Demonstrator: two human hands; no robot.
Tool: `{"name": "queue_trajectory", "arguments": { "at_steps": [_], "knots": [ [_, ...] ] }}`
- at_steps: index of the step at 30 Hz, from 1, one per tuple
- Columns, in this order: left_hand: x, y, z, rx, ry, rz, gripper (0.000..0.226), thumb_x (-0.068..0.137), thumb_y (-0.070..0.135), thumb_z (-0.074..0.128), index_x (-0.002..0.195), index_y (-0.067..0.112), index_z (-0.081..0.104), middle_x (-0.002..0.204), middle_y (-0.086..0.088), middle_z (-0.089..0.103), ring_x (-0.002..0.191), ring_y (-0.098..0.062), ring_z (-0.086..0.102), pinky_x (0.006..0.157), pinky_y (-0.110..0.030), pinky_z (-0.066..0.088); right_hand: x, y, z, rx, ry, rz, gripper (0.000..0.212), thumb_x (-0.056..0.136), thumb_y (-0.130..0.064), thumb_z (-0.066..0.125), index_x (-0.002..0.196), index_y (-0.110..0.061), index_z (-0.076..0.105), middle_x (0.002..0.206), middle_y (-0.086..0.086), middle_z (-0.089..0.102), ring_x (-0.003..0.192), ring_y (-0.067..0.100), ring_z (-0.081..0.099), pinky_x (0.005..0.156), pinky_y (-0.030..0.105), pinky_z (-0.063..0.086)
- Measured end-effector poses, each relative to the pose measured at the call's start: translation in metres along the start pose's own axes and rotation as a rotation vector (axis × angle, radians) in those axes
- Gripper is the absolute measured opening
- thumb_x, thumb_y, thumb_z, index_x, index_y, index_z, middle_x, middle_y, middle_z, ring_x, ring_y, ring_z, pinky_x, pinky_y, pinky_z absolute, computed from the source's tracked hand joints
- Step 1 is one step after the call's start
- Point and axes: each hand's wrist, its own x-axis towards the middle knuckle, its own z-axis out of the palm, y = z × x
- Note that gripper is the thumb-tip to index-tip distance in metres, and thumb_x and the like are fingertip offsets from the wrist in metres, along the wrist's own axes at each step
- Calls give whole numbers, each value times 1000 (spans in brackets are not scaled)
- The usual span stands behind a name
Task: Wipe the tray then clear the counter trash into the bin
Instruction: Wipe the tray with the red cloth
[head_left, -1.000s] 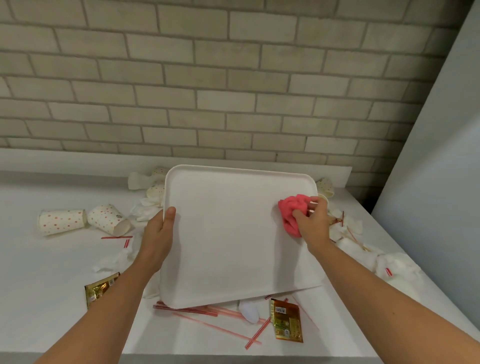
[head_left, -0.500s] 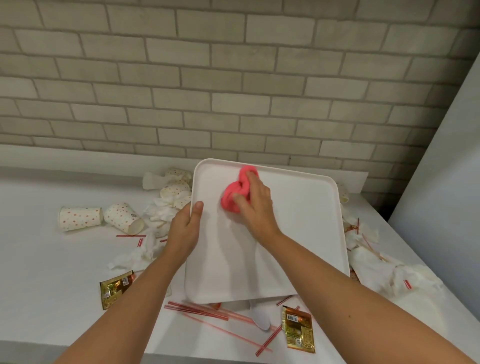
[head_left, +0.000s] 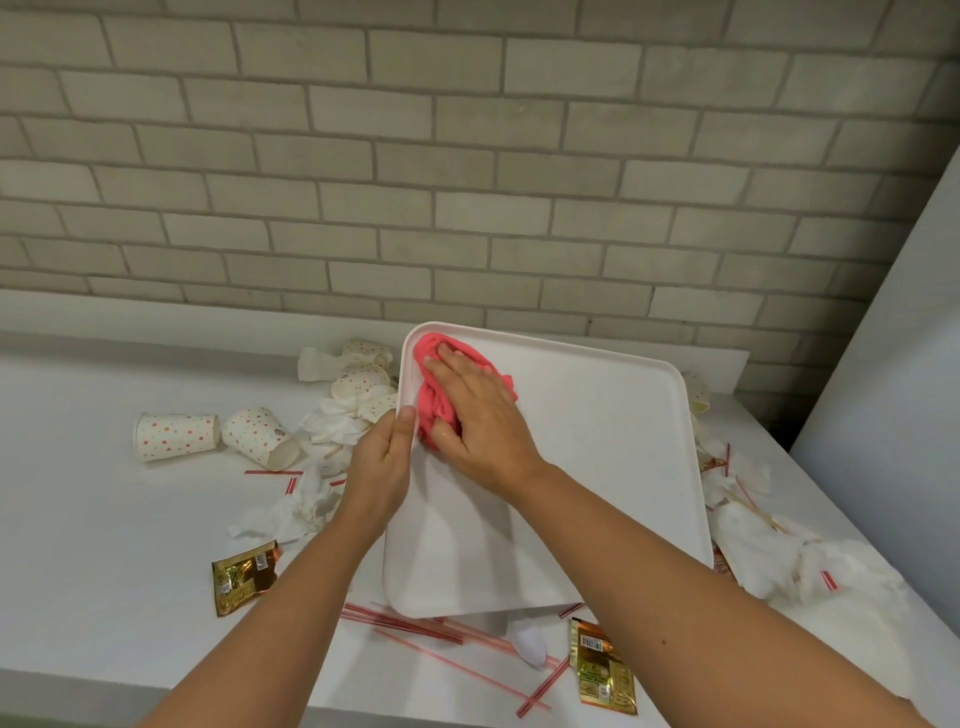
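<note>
A white tray (head_left: 597, 467) is tilted up off the white counter (head_left: 104, 545), its near edge resting low. My left hand (head_left: 382, 462) grips the tray's left rim, thumb over the edge. My right hand (head_left: 478, 415) presses a crumpled pink cloth (head_left: 434, 395) flat against the tray's upper left corner, fingers spread over it. Trash lies around the tray: spotted paper cups (head_left: 218, 434), crumpled napkins (head_left: 291, 509), red straws (head_left: 426, 631) and gold sauce packets (head_left: 241, 574). No bin is in view.
A brick wall (head_left: 467, 182) backs the counter, and a grey panel (head_left: 893, 364) closes off the right side. More napkins and straw wrappers (head_left: 810, 566) are piled to the tray's right. A second packet (head_left: 602, 670) and a white spoon (head_left: 530, 644) lie near the front edge.
My right hand swept the pink cloth from the tray's right side across to its upper left corner and flattened over it. My left hand kept its grip on the left rim.
</note>
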Motion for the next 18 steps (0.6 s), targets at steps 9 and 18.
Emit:
{"name": "queue_trajectory", "arguments": {
  "at_steps": [9,18],
  "knots": [
    [0,14,5,26,-79,1,25,98,38,34,93,35,58,100,2,67,95,-14,61,86,-31,48,-13,32,-22,76,163,290,70,82,-47,33,145,-15,35,151,1,34,141,15,26,118,38,22],
    [-8,31,14,-72,-77,24,43,91,50,35,91,14,59,85,-2,63,83,-11,58,78,-29,49,7,-2,-24,10,-5,-14,64,85,-39,30,144,-15,36,151,2,35,141,16,29,117,39,22]
  ]
}}
